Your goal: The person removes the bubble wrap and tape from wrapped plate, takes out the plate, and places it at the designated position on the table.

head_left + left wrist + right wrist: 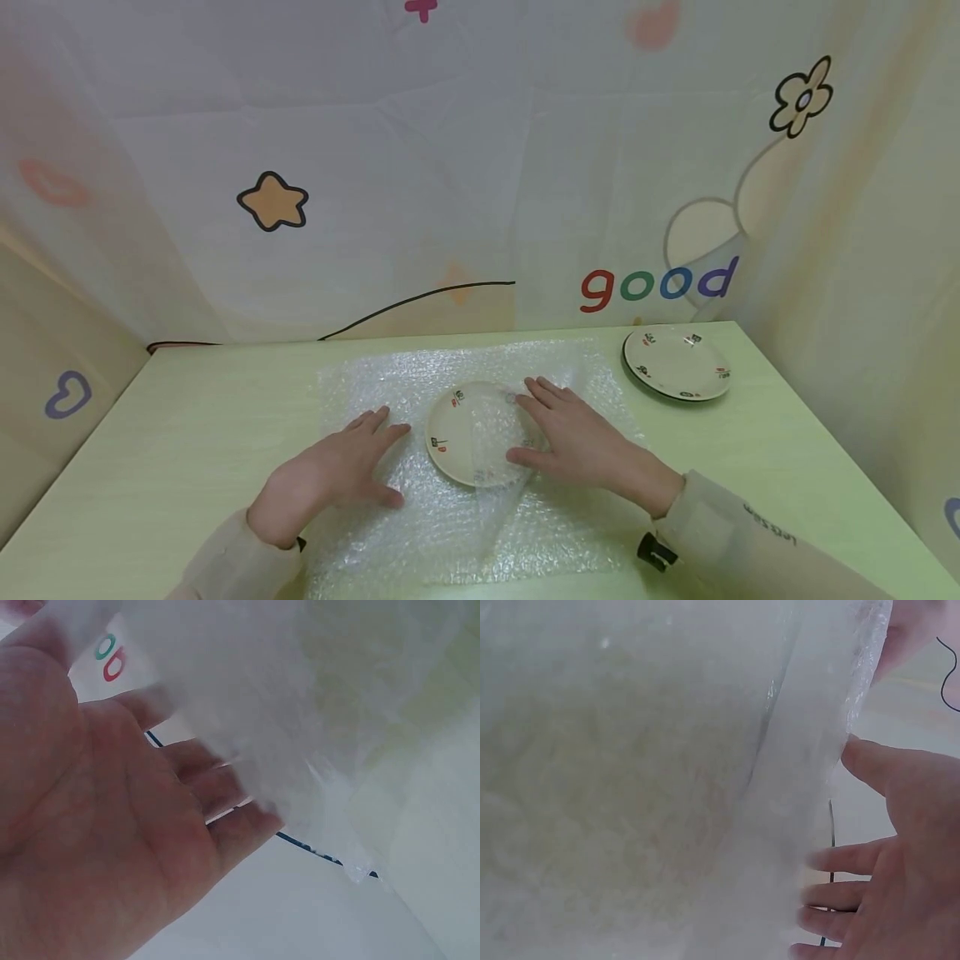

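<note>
A round cream plate (450, 437) with small printed motifs lies on a sheet of clear bubble wrap (375, 379). A folded flap of the wrap (491, 508) covers the plate's right part. My right hand (581, 437) rests on that flap at the plate's right edge, fingers spread. To the left of the plate, my left hand (333, 471) hovers over or touches the wrap, its fingers extended and holding nothing. In the left wrist view, wrap (255, 690) passes by the fingers of the left hand (112, 795). The right wrist view has wrap (630, 765) beside the right hand (907, 855).
More cream plates (675, 362), apparently stacked, sit at the table's back right corner. The pale green table (187, 417) extends to both sides of the wrap. Behind it hangs a printed curtain (450, 192), with further curtain at left and right.
</note>
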Demonstrator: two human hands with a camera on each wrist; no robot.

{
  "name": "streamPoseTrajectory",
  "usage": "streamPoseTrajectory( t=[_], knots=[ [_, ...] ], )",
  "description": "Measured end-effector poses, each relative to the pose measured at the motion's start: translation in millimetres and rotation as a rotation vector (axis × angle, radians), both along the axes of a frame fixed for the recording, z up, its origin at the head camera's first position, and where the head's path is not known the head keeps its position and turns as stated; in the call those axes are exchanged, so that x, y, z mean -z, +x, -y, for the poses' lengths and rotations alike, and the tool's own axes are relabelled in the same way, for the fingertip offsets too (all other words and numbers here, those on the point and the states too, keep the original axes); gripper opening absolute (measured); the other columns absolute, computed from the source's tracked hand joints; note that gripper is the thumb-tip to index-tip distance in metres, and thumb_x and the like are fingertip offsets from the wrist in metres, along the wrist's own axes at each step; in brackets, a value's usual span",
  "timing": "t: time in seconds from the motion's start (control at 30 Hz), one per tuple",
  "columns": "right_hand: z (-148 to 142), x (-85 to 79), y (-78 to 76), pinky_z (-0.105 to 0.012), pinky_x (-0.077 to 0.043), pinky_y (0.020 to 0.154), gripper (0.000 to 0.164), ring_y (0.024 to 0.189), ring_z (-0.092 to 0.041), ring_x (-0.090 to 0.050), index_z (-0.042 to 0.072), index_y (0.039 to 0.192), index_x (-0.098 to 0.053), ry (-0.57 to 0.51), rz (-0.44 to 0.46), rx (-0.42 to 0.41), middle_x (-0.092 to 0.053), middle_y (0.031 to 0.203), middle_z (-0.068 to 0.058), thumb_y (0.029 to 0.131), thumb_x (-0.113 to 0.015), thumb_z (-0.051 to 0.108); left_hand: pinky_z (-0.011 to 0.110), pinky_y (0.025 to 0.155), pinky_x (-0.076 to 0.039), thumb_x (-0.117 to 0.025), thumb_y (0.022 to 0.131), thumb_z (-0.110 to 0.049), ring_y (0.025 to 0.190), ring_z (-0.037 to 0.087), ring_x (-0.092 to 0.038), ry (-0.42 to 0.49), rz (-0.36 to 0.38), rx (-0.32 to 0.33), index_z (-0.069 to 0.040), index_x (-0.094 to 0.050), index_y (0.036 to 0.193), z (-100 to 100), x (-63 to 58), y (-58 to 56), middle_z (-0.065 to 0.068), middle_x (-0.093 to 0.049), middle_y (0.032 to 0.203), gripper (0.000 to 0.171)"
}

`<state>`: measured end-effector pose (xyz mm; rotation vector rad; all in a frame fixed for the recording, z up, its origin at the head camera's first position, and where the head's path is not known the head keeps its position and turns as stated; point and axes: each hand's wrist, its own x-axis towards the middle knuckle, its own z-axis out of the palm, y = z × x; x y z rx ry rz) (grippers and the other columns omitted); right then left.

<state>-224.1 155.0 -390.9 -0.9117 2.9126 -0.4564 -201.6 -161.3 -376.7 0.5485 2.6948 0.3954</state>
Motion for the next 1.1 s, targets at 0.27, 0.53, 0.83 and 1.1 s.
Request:
streamPoseTrajectory(
  t=[0.27,0.53,0.83,1.1],
  knots=[
    [0.0,-1.6,-6.2,-0.062,-0.031,0.115,0.083,0.148,-0.044,-0.03,-0.002,0.153,-0.042,0.059,0.064,0.066,-0.032,0.16,-0.028,0.096,-0.068,0.053,0.066,0.113,-0.03,-0.089,0.08,-0.036,0.149,0.047,-0.024,-0.027,-0.006,-0.018,-0.007,-0.047,0.153,-2.0,-0.9,-1.8,0.028,-0.025,0.163,0.088],
    [-1.0,-3.5,-10.3,-0.063,-0.033,0.112,0.086,0.143,-0.042,-0.038,0.002,0.154,-0.041,0.045,0.101,0.125,-0.044,0.154,-0.021,0.095,-0.065,0.059,0.067,0.112,-0.031,-0.089,0.08,-0.037,0.149,0.047,-0.025,-0.034,-0.018,-0.01,-0.007,-0.048,0.153,-1.3,-1.1,-4.0,0.027,-0.026,0.163,0.088],
    [-6.6,-8.0,-8.4,-0.056,-0.036,0.114,0.064,0.139,-0.041,-0.044,-0.001,0.152,-0.045,-0.001,0.121,0.109,-0.05,0.148,-0.023,0.107,-0.054,0.044,0.066,0.114,-0.029,-0.089,0.08,-0.037,0.149,0.046,-0.024,-0.036,-0.014,-0.02,-0.008,-0.048,0.153,-0.1,-0.4,-4.5,0.026,-0.026,0.163,0.088],
    [-11.1,-10.3,-7.2,-0.052,-0.048,0.102,0.048,0.12,-0.035,-0.055,-0.002,0.144,-0.055,-0.03,0.083,0.038,-0.061,0.129,-0.018,0.11,-0.048,0.032,0.066,0.113,-0.029,-0.089,0.08,-0.036,0.149,0.046,-0.024,-0.031,-0.017,-0.022,-0.009,-0.048,0.153,0.4,0.2,-4.4,0.026,-0.026,0.164,0.088]
  ],
)
